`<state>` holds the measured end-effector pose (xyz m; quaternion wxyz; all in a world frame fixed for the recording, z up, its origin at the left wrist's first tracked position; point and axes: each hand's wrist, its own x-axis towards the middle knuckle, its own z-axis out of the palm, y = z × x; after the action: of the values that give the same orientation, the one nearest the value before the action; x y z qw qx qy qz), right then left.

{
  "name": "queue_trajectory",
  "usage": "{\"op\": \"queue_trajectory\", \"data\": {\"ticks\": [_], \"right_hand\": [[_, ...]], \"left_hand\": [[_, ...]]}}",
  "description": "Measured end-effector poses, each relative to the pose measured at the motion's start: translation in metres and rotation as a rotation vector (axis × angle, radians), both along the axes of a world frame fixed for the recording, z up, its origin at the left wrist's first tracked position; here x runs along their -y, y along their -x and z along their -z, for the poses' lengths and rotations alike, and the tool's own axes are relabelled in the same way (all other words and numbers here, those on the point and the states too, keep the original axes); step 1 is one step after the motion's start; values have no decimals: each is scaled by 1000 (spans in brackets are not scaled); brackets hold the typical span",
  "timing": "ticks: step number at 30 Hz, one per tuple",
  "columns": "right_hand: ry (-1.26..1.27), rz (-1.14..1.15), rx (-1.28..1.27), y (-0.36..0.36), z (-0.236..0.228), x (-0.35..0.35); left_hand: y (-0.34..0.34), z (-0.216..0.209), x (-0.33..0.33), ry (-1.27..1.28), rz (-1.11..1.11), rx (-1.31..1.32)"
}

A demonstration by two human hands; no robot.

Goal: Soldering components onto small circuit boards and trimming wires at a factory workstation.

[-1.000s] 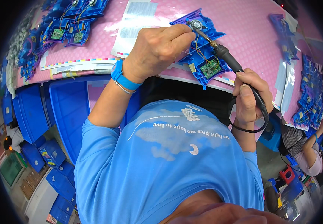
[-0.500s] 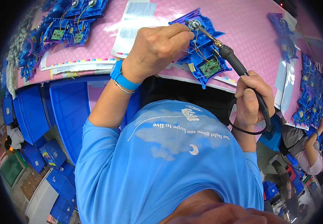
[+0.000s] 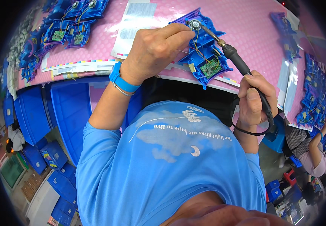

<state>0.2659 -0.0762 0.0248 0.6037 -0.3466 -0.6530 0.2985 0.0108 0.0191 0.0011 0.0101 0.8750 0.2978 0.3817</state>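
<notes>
My right hand (image 3: 257, 98) is wrapped around the black handle of a soldering iron (image 3: 236, 58). The iron's metal tip slants up to the left and reaches the edge of a small round speaker (image 3: 195, 25). That speaker sits in the far end of an opened blue plastic housing (image 3: 205, 51). A green circuit board (image 3: 210, 67) lies in its near end, with thin coloured wires running between the two. At the housing's left side my left hand (image 3: 153, 52) is closed in a pinch close to the speaker. A thin pale strand shows below its fingers; the fingertips hide what they grip.
More blue housings with boards and wires (image 3: 67, 32) lie at the table's left, and others (image 3: 311, 94) at the right. Pink sheeting (image 3: 246, 22) covers the table. Blue bins (image 3: 72, 116) stand below its left edge. Another person's arm (image 3: 315, 145) is at the far right.
The housing has shifted very slightly left. The iron's tip has moved a little up and left beside the speaker. Both hands keep nearly the same place and grip.
</notes>
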Motion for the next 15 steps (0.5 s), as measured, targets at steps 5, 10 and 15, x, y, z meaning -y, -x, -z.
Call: {"op": "queue_trajectory", "data": {"ticks": [5,10,15], "right_hand": [[-22,37,-29,-6,0,3],[-25,135,-96,-11,-1,6],[-33,200,-184,-15,-6,12]], "left_hand": [[15,-13,12,168,61,120],[17,-15,21,380,229,68],[0,-18,25,375,137,-37]]}}
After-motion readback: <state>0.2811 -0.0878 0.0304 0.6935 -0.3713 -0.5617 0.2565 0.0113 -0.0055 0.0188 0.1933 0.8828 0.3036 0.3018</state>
